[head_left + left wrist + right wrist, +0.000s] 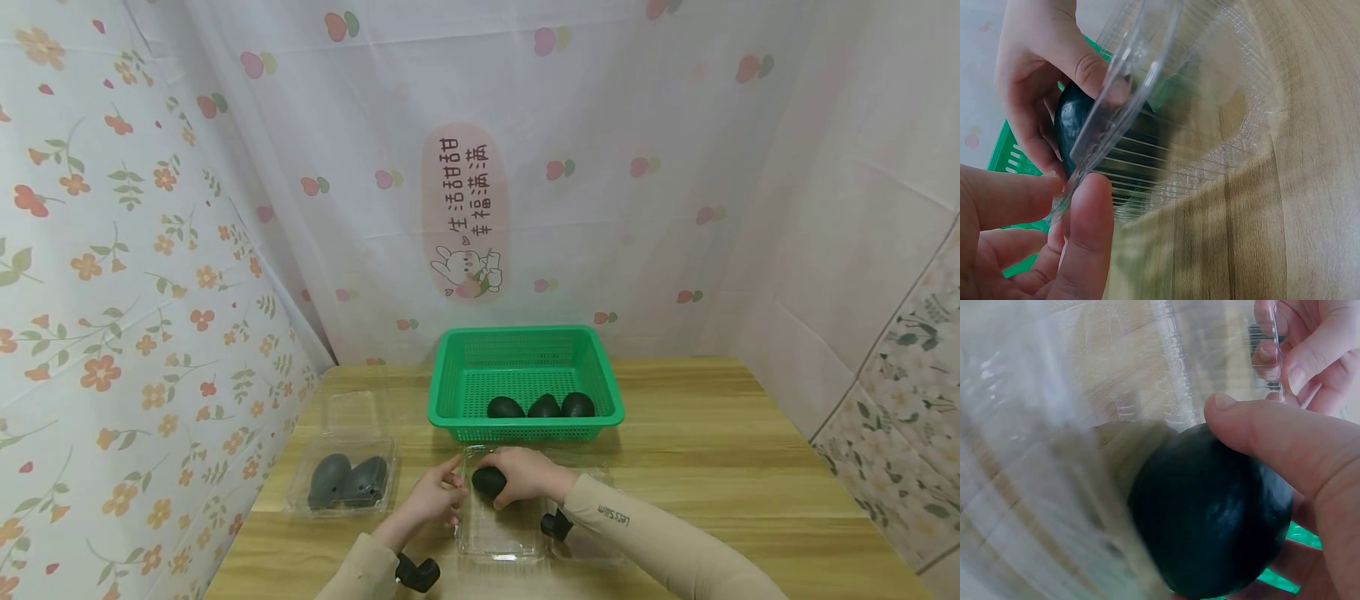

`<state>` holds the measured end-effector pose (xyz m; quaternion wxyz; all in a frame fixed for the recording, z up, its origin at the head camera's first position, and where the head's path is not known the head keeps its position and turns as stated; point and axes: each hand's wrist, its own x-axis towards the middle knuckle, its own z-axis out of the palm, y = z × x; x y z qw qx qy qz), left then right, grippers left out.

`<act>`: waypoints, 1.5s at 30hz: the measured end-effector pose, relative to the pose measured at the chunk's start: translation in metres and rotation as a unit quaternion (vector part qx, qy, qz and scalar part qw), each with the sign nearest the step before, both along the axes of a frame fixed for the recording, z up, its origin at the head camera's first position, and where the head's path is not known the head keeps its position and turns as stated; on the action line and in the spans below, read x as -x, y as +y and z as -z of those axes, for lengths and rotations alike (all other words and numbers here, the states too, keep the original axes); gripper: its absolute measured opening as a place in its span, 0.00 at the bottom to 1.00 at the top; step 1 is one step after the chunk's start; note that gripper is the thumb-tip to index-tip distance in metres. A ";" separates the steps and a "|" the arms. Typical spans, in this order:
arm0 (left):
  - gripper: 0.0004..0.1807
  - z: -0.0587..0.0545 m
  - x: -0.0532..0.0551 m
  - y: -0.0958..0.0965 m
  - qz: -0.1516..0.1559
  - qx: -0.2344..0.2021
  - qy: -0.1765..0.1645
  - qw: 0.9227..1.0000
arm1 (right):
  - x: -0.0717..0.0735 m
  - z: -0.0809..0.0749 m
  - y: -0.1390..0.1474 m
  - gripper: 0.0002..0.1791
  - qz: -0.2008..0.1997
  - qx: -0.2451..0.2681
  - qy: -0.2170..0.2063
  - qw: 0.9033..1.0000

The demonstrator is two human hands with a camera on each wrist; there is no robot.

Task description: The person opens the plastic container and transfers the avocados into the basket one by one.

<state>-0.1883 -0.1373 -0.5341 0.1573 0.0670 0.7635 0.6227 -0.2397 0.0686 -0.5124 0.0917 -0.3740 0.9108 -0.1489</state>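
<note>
My right hand (528,473) grips a dark green avocado (488,482) over the far part of a clear plastic clamshell box (501,537). The right wrist view shows the thumb on top of the avocado (1210,519), with fingers curled beneath it. My left hand (431,502) pinches the box's left rim between thumb and fingers, plain in the left wrist view beside the clear rim (1125,125). The lid (592,546) lies folded out to the right, partly hidden under my right forearm. Within the box, only bare plastic floor shows near the front.
Behind the box stands a green basket (525,423) holding three avocados (545,407) along its near side. Another clear clamshell (300,502) sits at the left, lid raised, with two avocados (331,478) inside. Patterned cloth (600,208) hangs around the wooden table (697,450).
</note>
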 end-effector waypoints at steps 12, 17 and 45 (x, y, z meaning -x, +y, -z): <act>0.37 0.003 0.001 0.000 0.000 0.006 0.000 1.000 | 0.001 0.000 0.002 0.32 -0.008 0.030 -0.012 0.999; 0.37 0.001 0.001 0.001 0.000 0.008 0.001 1.000 | 0.000 -0.001 0.003 0.31 -0.011 0.034 -0.014 0.999; 0.38 -0.001 0.000 0.002 -0.003 0.003 -0.001 1.000 | -0.001 -0.033 0.012 0.32 -0.023 0.047 -0.016 0.998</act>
